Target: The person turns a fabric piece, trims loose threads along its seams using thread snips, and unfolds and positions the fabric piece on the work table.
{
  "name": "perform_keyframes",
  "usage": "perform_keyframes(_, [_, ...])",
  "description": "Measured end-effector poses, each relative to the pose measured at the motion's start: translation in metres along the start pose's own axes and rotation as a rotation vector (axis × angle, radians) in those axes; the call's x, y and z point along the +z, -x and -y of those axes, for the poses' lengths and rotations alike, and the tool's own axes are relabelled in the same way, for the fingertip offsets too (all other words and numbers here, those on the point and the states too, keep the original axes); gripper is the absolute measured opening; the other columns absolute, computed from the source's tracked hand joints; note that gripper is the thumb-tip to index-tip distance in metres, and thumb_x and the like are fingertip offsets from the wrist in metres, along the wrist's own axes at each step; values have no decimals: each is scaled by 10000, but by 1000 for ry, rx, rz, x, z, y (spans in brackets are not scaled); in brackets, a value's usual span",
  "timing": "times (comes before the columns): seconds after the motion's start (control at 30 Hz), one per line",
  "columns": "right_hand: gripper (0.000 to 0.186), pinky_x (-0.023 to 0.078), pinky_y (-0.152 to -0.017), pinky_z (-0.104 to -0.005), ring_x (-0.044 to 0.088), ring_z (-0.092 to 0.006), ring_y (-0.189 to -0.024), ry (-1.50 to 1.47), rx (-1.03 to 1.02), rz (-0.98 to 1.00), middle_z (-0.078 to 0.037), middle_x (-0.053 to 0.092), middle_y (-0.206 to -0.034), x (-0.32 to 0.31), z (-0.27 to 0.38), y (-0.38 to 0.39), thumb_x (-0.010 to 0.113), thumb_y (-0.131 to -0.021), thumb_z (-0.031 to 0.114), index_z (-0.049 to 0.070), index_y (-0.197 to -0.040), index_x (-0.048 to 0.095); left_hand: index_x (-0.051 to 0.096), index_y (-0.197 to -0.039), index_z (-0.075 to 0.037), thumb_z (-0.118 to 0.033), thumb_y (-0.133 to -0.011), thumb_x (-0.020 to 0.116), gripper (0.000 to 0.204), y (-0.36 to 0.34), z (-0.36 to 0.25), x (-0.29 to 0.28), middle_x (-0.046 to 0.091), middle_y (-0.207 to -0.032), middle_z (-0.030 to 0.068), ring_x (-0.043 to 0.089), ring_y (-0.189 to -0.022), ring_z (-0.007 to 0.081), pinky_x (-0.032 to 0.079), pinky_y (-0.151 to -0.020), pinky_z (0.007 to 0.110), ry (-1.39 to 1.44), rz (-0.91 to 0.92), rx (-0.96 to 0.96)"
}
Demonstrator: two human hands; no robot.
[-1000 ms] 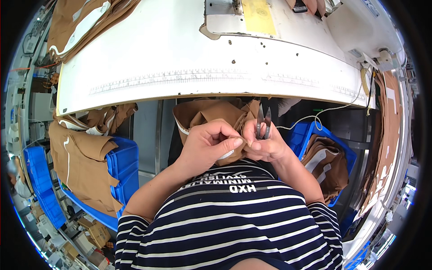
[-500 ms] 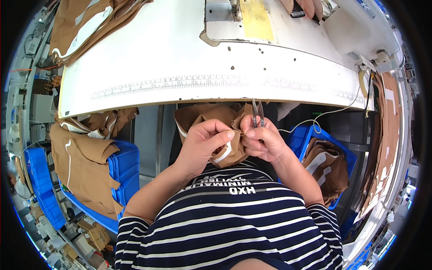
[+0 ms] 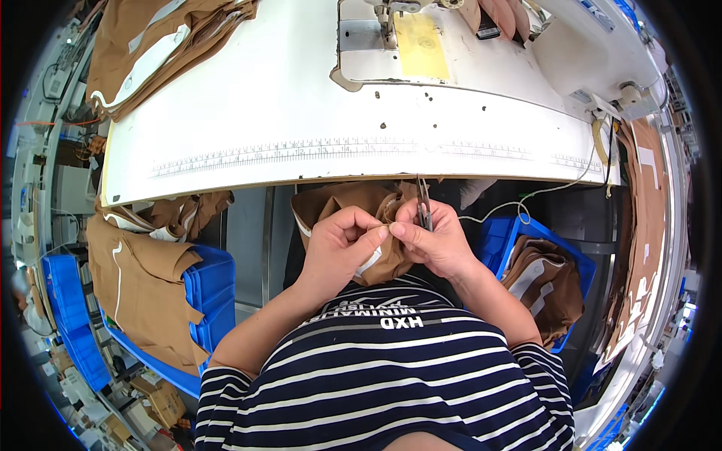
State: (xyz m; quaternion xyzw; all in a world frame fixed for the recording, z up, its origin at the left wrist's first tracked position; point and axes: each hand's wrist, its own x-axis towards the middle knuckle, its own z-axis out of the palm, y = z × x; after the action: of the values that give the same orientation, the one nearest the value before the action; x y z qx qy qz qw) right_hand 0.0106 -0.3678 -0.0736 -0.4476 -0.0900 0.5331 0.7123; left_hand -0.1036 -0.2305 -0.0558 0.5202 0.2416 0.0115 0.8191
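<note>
Just below the table's front edge, a brown fabric piece (image 3: 389, 264) with white strips hangs bunched in front of my body. My left hand (image 3: 340, 246) pinches it between thumb and curled fingers. My right hand (image 3: 438, 239) grips a small pair of scissors (image 3: 425, 209), blades pointing away from me. The right thumb and forefinger also pinch at the fabric edge, meeting the left fingertips. Whatever lies between those fingertips is too small to make out. More of the fabric rises behind both hands.
A white sewing table (image 3: 248, 105) with a printed ruler spans the front, bearing a sewing machine (image 3: 368, 41) and brown fabric pieces (image 3: 162, 68) at far left. Blue bins (image 3: 214, 282) holding brown fabric stand either side. A pale cord (image 3: 502, 209) hangs at the right.
My fingertips have come together at the fabric edge. The scissors have turned slightly, and their blades appear closer together. The table sits a little lower in the view.
</note>
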Motion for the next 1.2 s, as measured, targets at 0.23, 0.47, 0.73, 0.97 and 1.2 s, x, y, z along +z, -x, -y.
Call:
perform_keyframes(0.23, [106, 206, -360, -185, 277, -34, -386, -397, 112, 103, 33, 396, -525, 0, -10, 1, 601, -853, 85, 59, -784, 525, 562, -858, -43, -72, -868, 598, 47, -1, 7, 3, 541, -707, -39, 455, -622, -2, 350, -537, 162, -12, 33, 96])
perform_keyframes(0.47, [147, 207, -366, -191, 273, -29, -369, -406, 100, 237, 46, 368, -509, -5, -13, 0, 565, -808, 32, 79, -734, 447, 570, -866, -36, -48, -862, 598, 30, 4, 12, 5, 517, -742, -38, 459, -641, 11, 353, -559, 172, 42, 10, 96])
perform_keyframes(0.73, [148, 192, -372, -200, 270, -30, -373, -256, 85, 255, 41, 349, -504, -7, -9, 4, 497, -735, -42, 60, -677, 406, 572, -858, -16, -41, -864, 592, 33, 12, 18, 8, 485, -801, -24, 465, -681, 24, 370, -598, 171, 47, 4, 124])
perform_keyframes(0.97, [113, 247, -418, -195, 344, -16, -461, 104, -18, 283, 48, 423, -571, -11, -3, 11, 546, -719, -18, 47, -664, 472, 565, -859, -27, -30, -851, 601, 37, 19, 19, 5, 516, -823, -4, 484, -691, 40, 389, -610, 181, 12, 30, 157])
perform_keyframes(1.2, [197, 410, -563, -220, 534, -113, -644, 1021, -711, 19, -54, 603, -766, -1, 37, 6, 667, -738, 19, 18, -933, 637, 473, -963, -85, -170, -953, 459, 87, 15, 4, -18, 527, -1014, -2, 423, -774, 14, 361, -670, 170, -104, 169, 176])
